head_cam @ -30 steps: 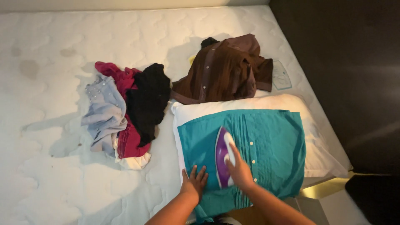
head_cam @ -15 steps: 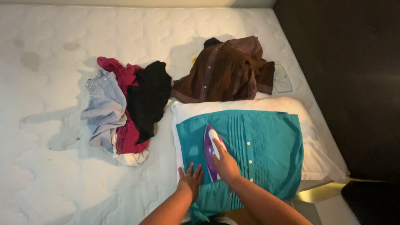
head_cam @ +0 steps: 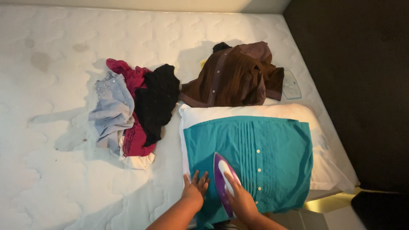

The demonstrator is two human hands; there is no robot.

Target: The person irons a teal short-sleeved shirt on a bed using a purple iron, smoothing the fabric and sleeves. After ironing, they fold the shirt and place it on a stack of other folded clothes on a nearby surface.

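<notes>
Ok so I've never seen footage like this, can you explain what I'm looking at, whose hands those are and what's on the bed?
This is one view from a camera worn on a person's head, looking down at their own two bare hands. There is no machine. The right hand grips a purple and white iron on a teal pleated shirt, which is spread over a white pillow. The left hand lies flat on the shirt beside the iron. All of it sits on a white quilted mattress. Farther back lie a crumpled brown garment and a pile of grey, red and black clothes.
</notes>
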